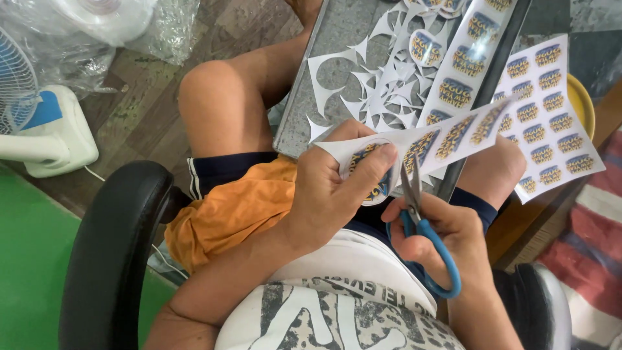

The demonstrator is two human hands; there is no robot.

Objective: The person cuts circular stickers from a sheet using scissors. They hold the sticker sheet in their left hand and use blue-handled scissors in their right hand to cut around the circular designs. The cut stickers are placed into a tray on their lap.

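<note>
My left hand (337,188) pinches the near end of a white paper strip (447,136) printed with round blue-and-yellow stickers. My right hand (447,240) grips blue-handled scissors (421,227), whose blades point up into the strip just right of my left thumb. A grey tray (337,39) rests on my knees and holds white paper offcuts (382,91), a few cut round stickers (424,46) and another sticker strip (470,55).
A full sticker sheet (551,110) lies to the right over a yellow round object (583,97). A black chair armrest (116,246) is at my left. A white fan (32,116) stands on the floor. A striped rug (589,253) lies at right.
</note>
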